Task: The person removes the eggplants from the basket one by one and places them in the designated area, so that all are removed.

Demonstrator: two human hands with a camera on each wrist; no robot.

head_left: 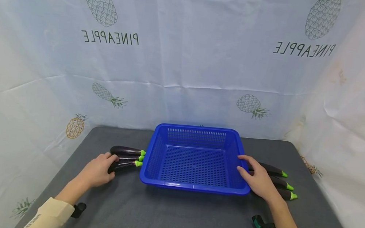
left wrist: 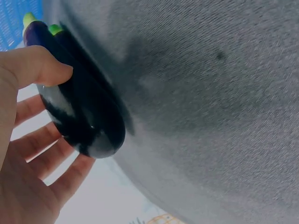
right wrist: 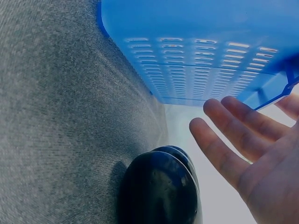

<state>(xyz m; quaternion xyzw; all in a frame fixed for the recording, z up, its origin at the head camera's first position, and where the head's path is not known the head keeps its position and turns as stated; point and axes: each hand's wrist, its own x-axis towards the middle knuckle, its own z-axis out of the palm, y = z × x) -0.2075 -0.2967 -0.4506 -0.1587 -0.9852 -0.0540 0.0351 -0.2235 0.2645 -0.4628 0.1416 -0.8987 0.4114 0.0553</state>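
Observation:
At the left, my left hand (head_left: 99, 168) grips the nearest of three dark purple eggplants (head_left: 126, 164) by its rounded end. Its thumb lies across the eggplant (left wrist: 88, 112) in the left wrist view, with the other fingers along the opposite side. The green stem ends point toward a blue plastic basket (head_left: 195, 187). My right hand (head_left: 260, 180) rests at the basket's right rim, two digits reaching over it. In the right wrist view, several fairly straight fingers (right wrist: 224, 156) extend beside the basket's slotted outer wall (right wrist: 196, 60).
Three more eggplants (head_left: 279, 183) lie right of the basket, partly hidden by the right hand, stems pointing right. A grey cloth-covered table (head_left: 185, 217) bears everything. Behind and beside it hangs a pale pineapple-print curtain (head_left: 190, 63).

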